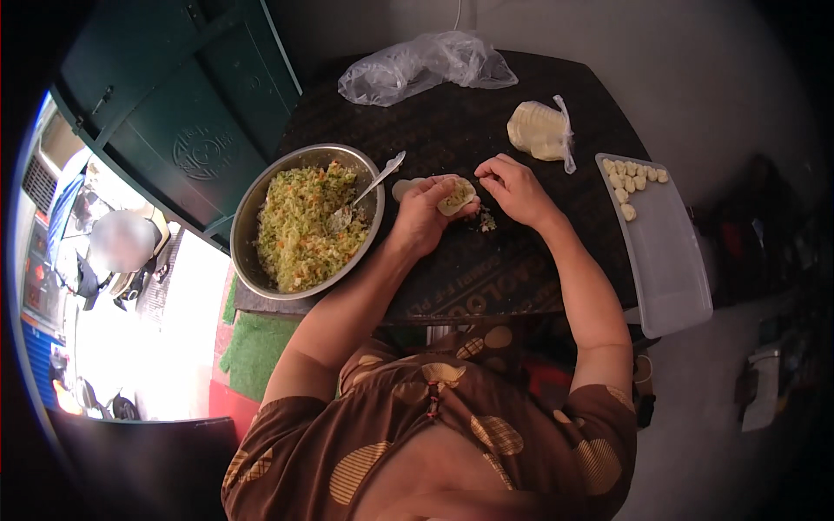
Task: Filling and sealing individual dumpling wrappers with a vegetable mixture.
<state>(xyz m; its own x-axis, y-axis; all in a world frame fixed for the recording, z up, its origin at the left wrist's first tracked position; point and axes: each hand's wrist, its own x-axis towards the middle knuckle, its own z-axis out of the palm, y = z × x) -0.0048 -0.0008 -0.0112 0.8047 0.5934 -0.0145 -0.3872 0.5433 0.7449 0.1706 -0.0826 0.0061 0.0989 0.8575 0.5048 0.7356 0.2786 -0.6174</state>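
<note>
My left hand (426,208) is closed around a dumpling wrapper (455,198), pale and cupped, with chopped vegetable filling inside. Another pale, flat piece (401,188) shows on the far side of that hand, partly covered by it. To the right, my right hand (521,189) hovers apart from the wrapper, its fingers loosely curled and the thumb away from the index finger; nothing shows between them. At my left stands a large steel bowl (239,234) of chopped green, pale and orange filling (304,230). A metal spoon (373,182) leans in it, handle over the rim.
A white tray (665,269) with several small dumplings (632,178) at its far end overhangs the table's right edge. A bag of pale wrappers (536,130) and a crumpled clear plastic bag (426,68) lie farther back. Filling crumbs (485,221) dot the dark table (452,278). A green door (191,113) stands left.
</note>
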